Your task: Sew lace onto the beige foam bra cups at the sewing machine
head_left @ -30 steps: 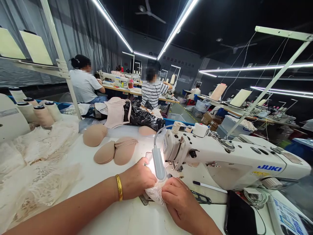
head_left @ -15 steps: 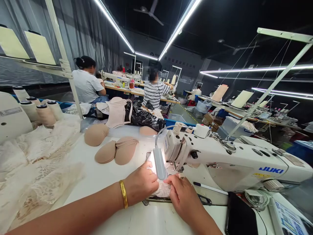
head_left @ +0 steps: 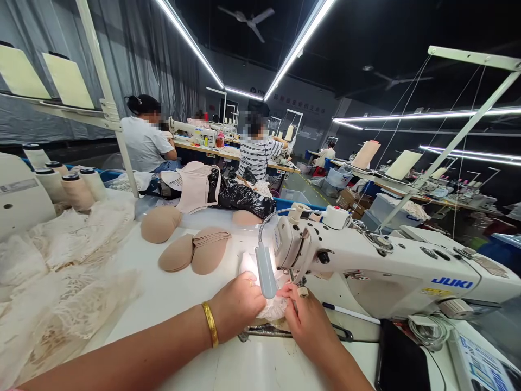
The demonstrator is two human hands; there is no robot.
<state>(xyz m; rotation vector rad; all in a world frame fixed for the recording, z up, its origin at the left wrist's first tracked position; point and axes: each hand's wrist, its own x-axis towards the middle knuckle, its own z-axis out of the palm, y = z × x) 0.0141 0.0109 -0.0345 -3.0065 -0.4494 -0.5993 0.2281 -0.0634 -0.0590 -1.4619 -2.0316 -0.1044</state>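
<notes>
Under the head of a white sewing machine [head_left: 382, 266] lies a pale lace piece [head_left: 273, 309], lit by a small grey lamp [head_left: 266, 271]. My left hand [head_left: 238, 304], with a gold bangle at the wrist, is closed on the left side of the lace. On its right side, close to the needle area, the fingers of my right hand [head_left: 303, 315] pinch the same piece. The lamp hides part of the fabric between the hands.
Beige foam cups [head_left: 211, 251] lie left of the machine, and white lace [head_left: 77, 304] is heaped at the far left. A white pen [head_left: 352, 313] and a black phone [head_left: 401, 358] lie on the right. People sit at machines further back.
My right hand has shifted slightly right, its fingers nearer the needle area. My left hand has moved a little right, and more of the pale fabric shows above it.
</notes>
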